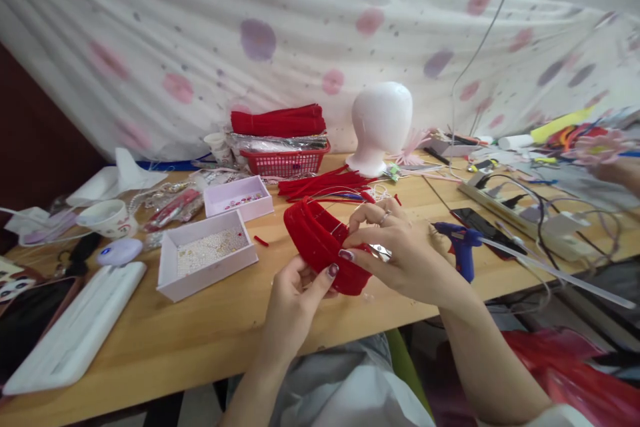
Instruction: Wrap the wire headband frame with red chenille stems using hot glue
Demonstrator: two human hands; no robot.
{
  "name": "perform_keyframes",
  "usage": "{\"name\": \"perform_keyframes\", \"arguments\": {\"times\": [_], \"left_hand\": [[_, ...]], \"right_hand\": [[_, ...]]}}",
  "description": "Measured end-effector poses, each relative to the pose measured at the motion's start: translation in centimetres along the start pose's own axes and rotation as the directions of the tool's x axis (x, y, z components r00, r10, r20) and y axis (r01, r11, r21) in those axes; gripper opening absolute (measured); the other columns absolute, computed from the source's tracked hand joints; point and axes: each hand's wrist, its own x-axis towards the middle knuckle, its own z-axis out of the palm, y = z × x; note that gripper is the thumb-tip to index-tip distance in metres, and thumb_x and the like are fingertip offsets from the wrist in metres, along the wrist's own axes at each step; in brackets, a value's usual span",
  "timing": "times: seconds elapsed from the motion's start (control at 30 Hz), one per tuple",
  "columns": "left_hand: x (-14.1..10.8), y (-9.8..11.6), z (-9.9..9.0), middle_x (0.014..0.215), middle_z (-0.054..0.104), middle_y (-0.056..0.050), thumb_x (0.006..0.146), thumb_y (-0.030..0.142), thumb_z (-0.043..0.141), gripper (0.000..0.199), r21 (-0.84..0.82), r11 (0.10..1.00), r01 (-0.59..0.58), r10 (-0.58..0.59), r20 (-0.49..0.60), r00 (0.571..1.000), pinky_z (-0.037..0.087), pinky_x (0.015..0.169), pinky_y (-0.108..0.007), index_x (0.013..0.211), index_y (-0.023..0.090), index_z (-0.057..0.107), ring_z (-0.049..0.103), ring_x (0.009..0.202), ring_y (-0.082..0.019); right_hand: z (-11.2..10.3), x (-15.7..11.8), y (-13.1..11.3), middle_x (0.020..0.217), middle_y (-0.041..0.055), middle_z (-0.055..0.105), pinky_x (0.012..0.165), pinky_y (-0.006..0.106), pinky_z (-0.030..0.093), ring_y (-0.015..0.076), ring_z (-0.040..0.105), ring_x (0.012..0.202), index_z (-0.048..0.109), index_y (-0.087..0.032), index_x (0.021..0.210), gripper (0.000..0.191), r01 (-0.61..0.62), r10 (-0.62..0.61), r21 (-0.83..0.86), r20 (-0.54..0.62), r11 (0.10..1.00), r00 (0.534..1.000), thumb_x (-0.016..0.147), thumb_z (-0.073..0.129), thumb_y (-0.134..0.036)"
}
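Over the table's front part, my left hand [297, 300] grips a red fuzzy band [313, 243] from below, thumb on its outer side. The band is curved into a ring and tilted, with thin wire showing around its upper edge. My right hand [395, 247] pinches at the band's right rim with thumb and forefinger; whatever small piece is between those fingertips is hidden. Partly behind the right hand lies a metal tool [381, 251], perhaps scissors. A blue glue gun [463, 243] with a clear glue stick is just right of that hand.
Left are boxes of white beads [207, 257] and red gems [239, 199], plus a paper cup [107, 219]. Behind stand red chenille stems [327, 183], a red basket [285, 161] and a white foam head [383, 123]. Right: power strip [525, 213], phone [487, 232], another person's hand [623, 173] near a pink flower.
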Motion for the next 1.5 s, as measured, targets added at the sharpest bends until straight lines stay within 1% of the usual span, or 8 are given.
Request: {"name": "perform_keyframes", "arguments": {"times": [0.3, 0.47, 0.63, 0.8, 0.93, 1.07, 1.3, 1.5], "left_hand": [[0.0, 0.7, 0.1, 0.075, 0.077, -0.008, 0.068, 0.035, 0.082, 0.024, 0.095, 0.995, -0.026, 0.025, 0.013, 1.0, 0.059, 0.06, -0.028, 0.082, 0.015, 0.076, 0.071, 0.066, -0.021], [-0.1, 0.8, 0.2, 0.075, 0.077, -0.007, 0.068, 0.035, 0.082, 0.023, 0.104, 0.994, -0.021, 0.02, 0.01, 1.0, 0.059, 0.06, -0.028, 0.08, 0.016, 0.075, 0.071, 0.068, -0.021], [-0.2, 0.9, 0.0, 0.076, 0.077, -0.006, 0.069, 0.033, 0.081, 0.021, 0.115, 0.993, -0.015, 0.012, 0.024, 1.0, 0.059, 0.061, -0.026, 0.08, 0.016, 0.075, 0.071, 0.068, -0.019], [-0.1, 0.8, -0.2, 0.076, 0.077, -0.007, 0.072, 0.033, 0.081, 0.02, 0.167, 0.985, -0.034, 0.026, 0.051, 0.998, 0.059, 0.062, -0.026, 0.08, 0.016, 0.075, 0.07, 0.067, -0.019], [-0.2, 1.0, 0.0, 0.076, 0.077, -0.006, 0.071, 0.034, 0.081, 0.021, 0.181, 0.982, -0.059, 0.055, 0.028, 0.998, 0.058, 0.062, -0.026, 0.082, 0.016, 0.076, 0.069, 0.067, -0.019], [-0.3, 1.1, 0.3, 0.076, 0.077, -0.007, 0.07, 0.034, 0.081, 0.022, 0.176, 0.982, -0.062, 0.061, 0.013, 0.998, 0.057, 0.061, -0.026, 0.081, 0.016, 0.075, 0.07, 0.067, -0.019], [-0.4, 1.0, 0.6, 0.08, 0.078, -0.007, 0.07, 0.031, 0.082, 0.022, 0.176, 0.983, -0.06, 0.059, 0.013, 0.998, 0.059, 0.065, -0.027, 0.084, 0.016, 0.075, 0.072, 0.072, -0.02], [-0.4, 0.9, 0.7, 0.081, 0.078, -0.007, 0.072, 0.03, 0.081, 0.021, 0.198, 0.977, -0.073, 0.068, 0.035, 0.997, 0.06, 0.067, -0.029, 0.086, 0.016, 0.075, 0.073, 0.073, -0.022]], "right_hand": [[-0.4, 0.1, -0.3, 0.101, 0.0065, 0.064, 0.092, 0.047, 0.036, 0.0219, 0.053, 0.09, 0.067, -0.02, 0.083, 0.017, -0.03, 0.024, 0.058, 0.099, 0.998, 0.995, 0.095, 0.055, -0.02], [-0.2, 0.2, 0.1, 0.099, 0.004, 0.066, 0.092, 0.044, 0.036, 0.0213, 0.052, 0.091, 0.066, -0.021, 0.079, 0.007, -0.002, -0.005, 0.085, 0.076, 0.996, 0.997, 0.086, 0.065, -0.019], [-0.3, 0.5, 0.5, 0.098, 0.0028, 0.068, 0.094, 0.044, 0.035, 0.0195, 0.056, 0.091, 0.064, -0.02, 0.075, 0.011, 0.034, -0.045, 0.144, 0.073, 0.989, 0.996, 0.085, 0.065, -0.015], [-0.4, 0.5, 0.6, 0.099, 0.0024, 0.069, 0.093, 0.044, 0.035, 0.021, 0.053, 0.092, 0.062, -0.021, 0.072, 0.013, 0.032, -0.038, 0.098, 0.055, 0.995, 0.998, 0.081, 0.067, -0.014], [-0.3, 0.5, 0.6, 0.099, 0.0026, 0.07, 0.093, 0.045, 0.036, 0.0216, 0.051, 0.092, 0.064, -0.021, 0.074, 0.011, 0.028, -0.033, 0.098, 0.059, 0.995, 0.998, 0.083, 0.068, -0.017], [-0.3, 0.4, 0.7, 0.099, 0.0024, 0.069, 0.092, 0.043, 0.039, 0.0214, 0.053, 0.095, 0.064, -0.022, 0.076, 0.011, 0.043, -0.051, 0.15, 0.055, 0.988, 0.997, 0.082, 0.068, -0.014], [-0.5, 0.1, 0.9, 0.1, 0.0022, 0.067, 0.101, 0.046, 0.036, 0.0202, 0.058, 0.1, 0.061, -0.021, 0.075, 0.014, 0.039, -0.064, 0.26, 0.092, 0.965, 0.994, 0.083, 0.063, -0.01], [-0.4, -0.1, 1.4, 0.104, 0.0044, 0.066, 0.099, 0.045, 0.04, 0.0212, 0.056, 0.101, 0.061, -0.021, 0.077, 0.012, 0.033, -0.061, 0.279, 0.094, 0.96, 0.994, 0.084, 0.063, -0.012]]}}
